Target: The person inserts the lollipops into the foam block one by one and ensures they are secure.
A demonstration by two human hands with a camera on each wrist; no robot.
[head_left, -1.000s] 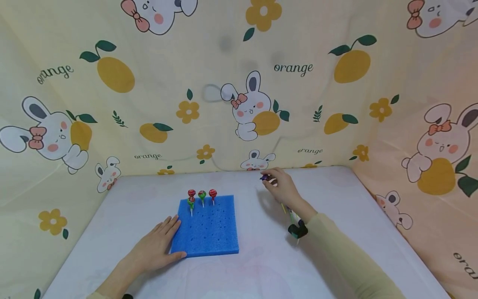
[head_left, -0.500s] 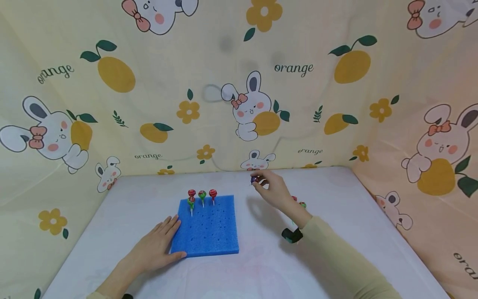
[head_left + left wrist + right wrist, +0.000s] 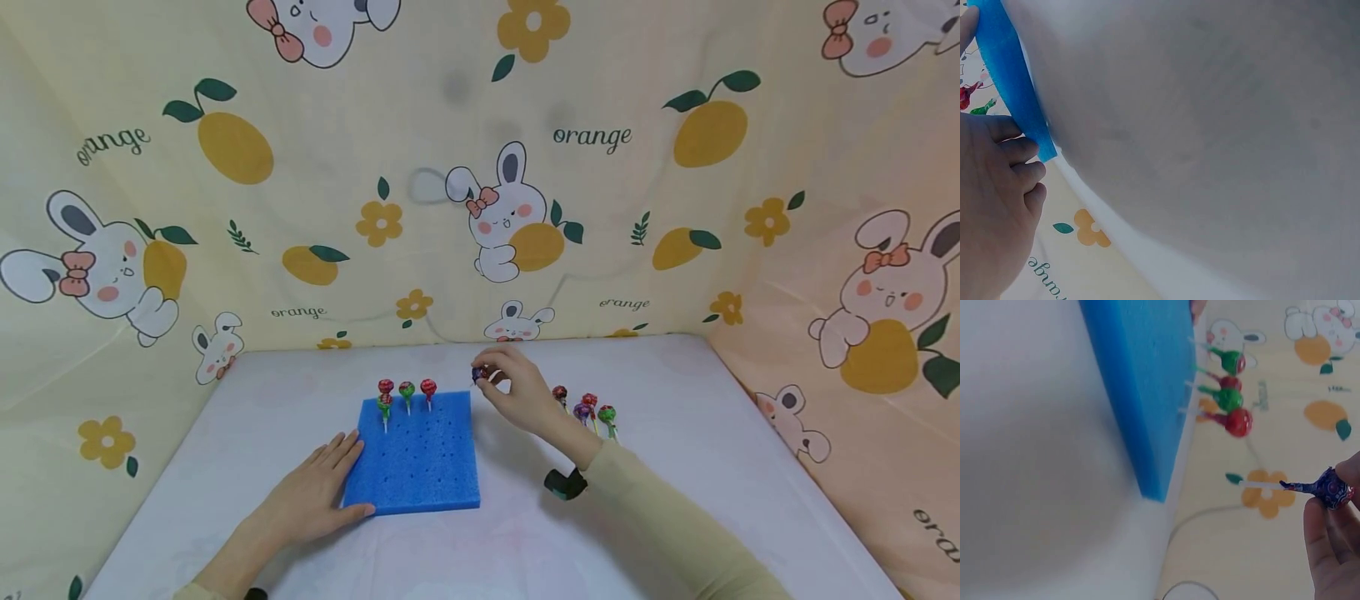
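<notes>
The right hand (image 3: 517, 393) has its thumb and fingertips clamped on the wrapped head of a dark blue-purple lollipop (image 3: 1334, 489), held in the air; its white stick points down from the fingertips, free of the foam block. The blue foam block (image 3: 420, 467) lies to the left of these fingers and nearer the person. Four lollipops stand in it, left of the pinching fingertips: a red one (image 3: 428, 389), a green one (image 3: 407, 392) and a second red one (image 3: 386, 386) along the far edge, with another green one (image 3: 384, 407) just in front of that last. The left hand (image 3: 311, 492) rests at the block's left side, fingers extended and close together, thumb apart at the near corner. Right of the right fingers, beside the wrist, are several more lollipops (image 3: 607, 414); the forearm partly hides them, so their number is uncertain.
</notes>
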